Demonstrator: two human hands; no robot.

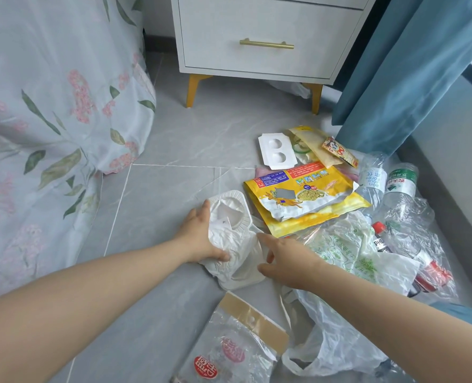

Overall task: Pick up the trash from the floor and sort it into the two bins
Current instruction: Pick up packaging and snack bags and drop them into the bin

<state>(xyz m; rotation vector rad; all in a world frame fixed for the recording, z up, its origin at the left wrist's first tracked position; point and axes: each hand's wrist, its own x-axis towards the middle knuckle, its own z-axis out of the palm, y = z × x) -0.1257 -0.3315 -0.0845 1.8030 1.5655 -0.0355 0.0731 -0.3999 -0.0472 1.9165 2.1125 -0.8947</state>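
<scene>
Trash lies scattered on the grey tiled floor. My left hand [201, 236] grips a crumpled white plastic tray [233, 239], thumb curled over its near edge. My right hand [284, 258] reaches to the tray's right side with fingers spread and relaxed, holding nothing. Beyond it lie a yellow snack bag [303, 200], a white blister tray [276, 151], small food wrappers [323, 147], crushed clear bottles [389, 189] and thin plastic bags [348, 247]. A clear pouch with a red logo [229, 352] lies near me. No bin is in view.
A bed with a floral cover [49, 134] fills the left side. A grey nightstand on gold legs [262, 37] stands at the back. A blue curtain [411, 70] hangs at the right, by the wall.
</scene>
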